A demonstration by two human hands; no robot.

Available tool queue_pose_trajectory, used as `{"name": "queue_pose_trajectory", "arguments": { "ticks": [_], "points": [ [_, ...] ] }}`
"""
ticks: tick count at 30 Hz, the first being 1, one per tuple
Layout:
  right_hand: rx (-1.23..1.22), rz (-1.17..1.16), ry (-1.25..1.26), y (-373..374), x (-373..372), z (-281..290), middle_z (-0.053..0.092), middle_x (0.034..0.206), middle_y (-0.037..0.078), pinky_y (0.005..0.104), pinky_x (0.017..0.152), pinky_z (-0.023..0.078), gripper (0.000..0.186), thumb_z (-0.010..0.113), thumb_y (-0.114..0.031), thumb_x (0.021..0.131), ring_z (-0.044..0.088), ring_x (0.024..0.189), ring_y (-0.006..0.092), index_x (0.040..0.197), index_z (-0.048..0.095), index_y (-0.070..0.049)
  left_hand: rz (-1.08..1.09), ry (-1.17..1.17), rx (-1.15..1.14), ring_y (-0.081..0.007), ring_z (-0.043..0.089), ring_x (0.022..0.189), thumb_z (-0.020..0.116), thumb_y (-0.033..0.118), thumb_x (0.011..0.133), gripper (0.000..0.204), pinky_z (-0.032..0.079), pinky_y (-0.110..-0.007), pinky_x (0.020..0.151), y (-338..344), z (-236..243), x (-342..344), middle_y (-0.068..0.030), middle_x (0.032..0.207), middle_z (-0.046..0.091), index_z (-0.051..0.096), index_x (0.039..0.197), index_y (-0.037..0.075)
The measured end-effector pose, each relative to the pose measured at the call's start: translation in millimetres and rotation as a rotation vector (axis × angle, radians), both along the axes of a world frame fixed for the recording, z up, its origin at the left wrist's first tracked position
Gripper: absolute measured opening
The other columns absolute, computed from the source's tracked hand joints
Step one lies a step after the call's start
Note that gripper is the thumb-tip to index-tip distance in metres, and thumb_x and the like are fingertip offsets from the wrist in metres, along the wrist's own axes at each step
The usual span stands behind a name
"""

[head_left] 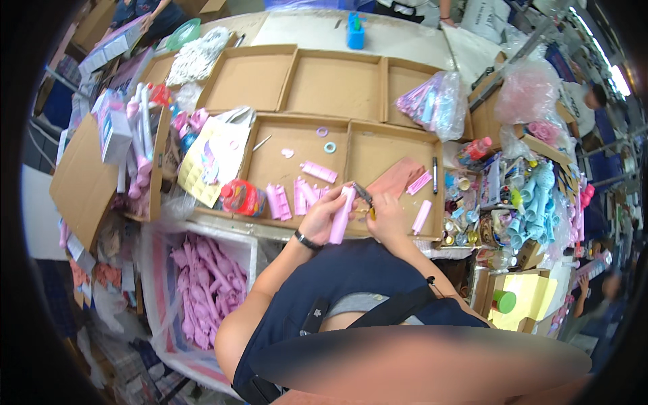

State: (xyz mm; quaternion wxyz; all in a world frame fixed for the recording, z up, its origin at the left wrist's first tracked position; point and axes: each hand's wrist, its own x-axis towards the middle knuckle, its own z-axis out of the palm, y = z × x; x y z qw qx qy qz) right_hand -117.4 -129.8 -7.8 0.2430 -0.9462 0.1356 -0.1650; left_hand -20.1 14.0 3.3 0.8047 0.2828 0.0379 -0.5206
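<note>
My left hand [322, 217] is closed around a long pink plastic part [341, 219], which hangs tilted above the front edge of a cardboard tray. In my right hand [387, 217] is a pair of pliers [364, 196] with dark jaws and a bit of yellow on the handle. Its jaws are close to the upper end of the pink part; whether they touch it I cannot tell. Several similar pink pieces [318, 171] lie in the tray just beyond my hands. To the right are a ribbed pink piece [419, 183] and a smooth pink piece [422, 217].
The cardboard tray [349, 142] also holds a purple ring [322, 131], a blue ring [330, 147], a black marker [435, 175] and a reddish cloth [393, 183]. A red-capped bottle [243, 198] stands at left. A lined bin [209, 290] of pink parts is at lower left.
</note>
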Motion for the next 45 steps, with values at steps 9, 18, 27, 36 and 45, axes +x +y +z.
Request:
{"name": "queue_pose_trajectory", "arguments": {
  "ticks": [9,18,27,36,45],
  "points": [
    [0.317,0.071,0.066,-5,-9,-1,0.054,0.077,0.012,0.0387,0.061,0.044,0.024,0.058,-0.007,0.068,0.056,0.070,0.0292,0.091,0.052,-0.003,-0.022,-0.091,-0.035,-0.0184,0.054,0.089,0.048,0.012,0.091,0.037,0.049,-0.028,0.071,-2,-9,0,-0.0125,0.109,0.053,0.042,0.126,0.005],
    [0.699,-0.005,-0.076,-13,-11,22,0.054,0.083,0.007,0.0305,0.058,0.045,0.019,0.058,-0.005,0.074,0.054,0.067,0.0146,0.093,0.052,-0.002,-0.008,-0.130,0.007,-0.0157,0.057,0.092,0.048,0.015,0.091,0.039,0.049,-0.026,0.073,6,-19,3,-0.0124,0.114,0.054,0.040,0.128,0.005],
    [0.188,0.031,-0.091,-9,-7,3,0.050,0.081,0.013,0.0388,0.068,0.043,0.023,0.062,-0.008,0.069,0.051,0.077,0.0306,0.089,0.051,-0.002,0.014,-0.093,0.008,-0.0188,0.055,0.088,0.043,0.014,0.093,0.036,0.049,-0.029,0.070,1,-17,3,-0.0150,0.114,0.051,0.037,0.127,0.004],
    [0.050,0.024,-0.090,-8,-5,-1,0.050,0.083,0.012,0.0380,0.069,0.042,0.030,0.064,-0.006,0.064,0.051,0.078,0.0297,0.092,0.054,-0.004,-0.017,-0.025,0.012,-0.0185,0.052,0.072,0.045,0.018,0.092,0.034,0.047,-0.026,0.058,0,-7,1,-0.0112,0.088,0.052,0.040,0.126,0.013],
    [0.014,0.028,-0.070,-6,-3,2,0.049,0.082,0.011,0.0393,0.069,0.043,0.033,0.065,-0.006,0.063,0.051,0.079,0.0294,0.094,0.056,-0.005,0.025,-0.002,-0.061,-0.0167,0.053,0.080,0.043,0.011,0.092,0.030,0.047,-0.028,0.062,-1,-3,0,-0.0090,0.095,0.052,0.042,0.121,0.002]
  ]
}}
